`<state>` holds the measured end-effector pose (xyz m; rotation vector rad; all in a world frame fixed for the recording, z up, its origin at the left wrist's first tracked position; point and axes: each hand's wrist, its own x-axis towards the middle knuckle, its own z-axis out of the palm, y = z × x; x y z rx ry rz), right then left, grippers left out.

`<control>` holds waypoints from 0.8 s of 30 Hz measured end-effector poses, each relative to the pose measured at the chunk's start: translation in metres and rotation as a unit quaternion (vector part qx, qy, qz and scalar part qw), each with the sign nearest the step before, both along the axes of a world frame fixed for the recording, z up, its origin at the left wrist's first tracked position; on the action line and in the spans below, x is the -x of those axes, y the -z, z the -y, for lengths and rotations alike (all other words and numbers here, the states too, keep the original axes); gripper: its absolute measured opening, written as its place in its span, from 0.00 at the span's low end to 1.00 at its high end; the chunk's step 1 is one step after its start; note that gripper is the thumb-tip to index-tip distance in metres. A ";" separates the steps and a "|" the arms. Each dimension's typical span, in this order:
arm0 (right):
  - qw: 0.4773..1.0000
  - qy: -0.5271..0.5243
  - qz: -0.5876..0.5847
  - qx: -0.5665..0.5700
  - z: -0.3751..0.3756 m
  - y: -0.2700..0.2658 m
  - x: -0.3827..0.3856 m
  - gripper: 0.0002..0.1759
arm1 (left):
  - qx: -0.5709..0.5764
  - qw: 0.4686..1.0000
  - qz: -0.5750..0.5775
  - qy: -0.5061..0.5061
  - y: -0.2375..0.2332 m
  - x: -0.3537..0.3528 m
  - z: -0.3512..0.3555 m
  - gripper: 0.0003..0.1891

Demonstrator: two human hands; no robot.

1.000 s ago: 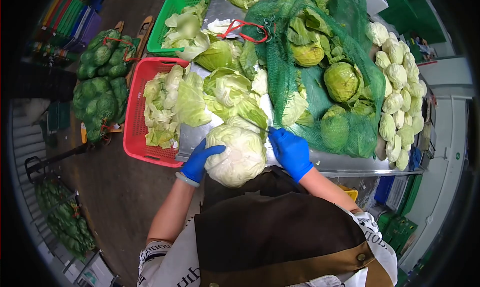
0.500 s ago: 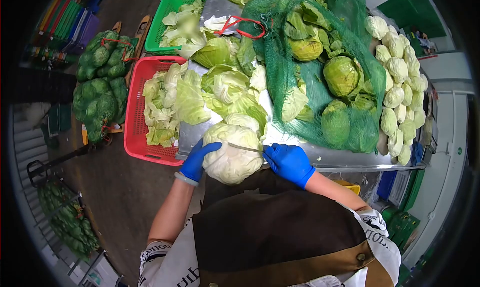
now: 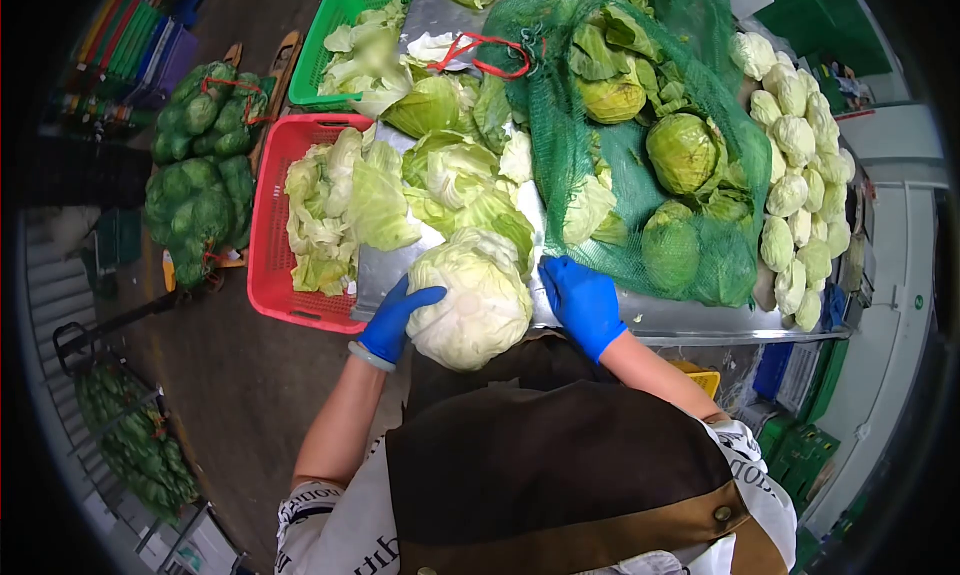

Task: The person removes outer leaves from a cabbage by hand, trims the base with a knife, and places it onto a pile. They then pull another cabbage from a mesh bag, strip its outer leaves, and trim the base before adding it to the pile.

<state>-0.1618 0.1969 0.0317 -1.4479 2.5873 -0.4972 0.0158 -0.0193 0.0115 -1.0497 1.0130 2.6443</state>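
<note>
A pale, trimmed cabbage [image 3: 470, 300] sits at the table's near edge, its cut stem side facing up. My left hand [image 3: 398, 320], in a blue glove, grips its left side, the thumb on top and the other fingers mostly hidden underneath. Just right of the cabbage and apart from it, my right hand [image 3: 583, 308], also gloved in blue, is closed. The knife seen in it half a second ago is hidden from view now. Loose outer cabbage leaves [image 3: 465, 180] lie in a pile right behind the cabbage.
At the left stand a red basket [image 3: 262, 235] and a green basket [image 3: 312, 65] with leaves. A green net bag [image 3: 620, 260] with cabbages lies on the metal table [image 3: 690, 320]. Trimmed cabbages [image 3: 800, 165] are heaped at the right. Filled net sacks [image 3: 205, 210] rest on a pallet.
My right hand has drawn away from the cabbage, slightly up and rightward, and the knife blade no longer lies across it. The cabbage has shifted a little; my left hand still holds it.
</note>
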 end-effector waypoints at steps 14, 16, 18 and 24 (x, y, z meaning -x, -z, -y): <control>0.987 -0.148 0.010 0.064 0.052 -0.042 0.000 0.27 | 0.048 0.996 -0.041 0.061 -0.011 0.014 0.005 0.33; 0.987 -0.147 -0.022 0.068 0.057 -0.033 0.008 0.25 | 0.085 0.992 -0.056 0.068 -0.018 0.016 0.006 0.33; 0.991 -0.055 0.044 0.116 0.063 -0.028 0.021 0.21 | 0.121 0.989 -0.066 0.059 -0.020 0.018 0.004 0.40; 0.959 0.056 0.273 -0.050 0.060 0.052 0.067 0.23 | 0.193 0.962 -0.186 0.055 -0.015 0.017 0.003 0.57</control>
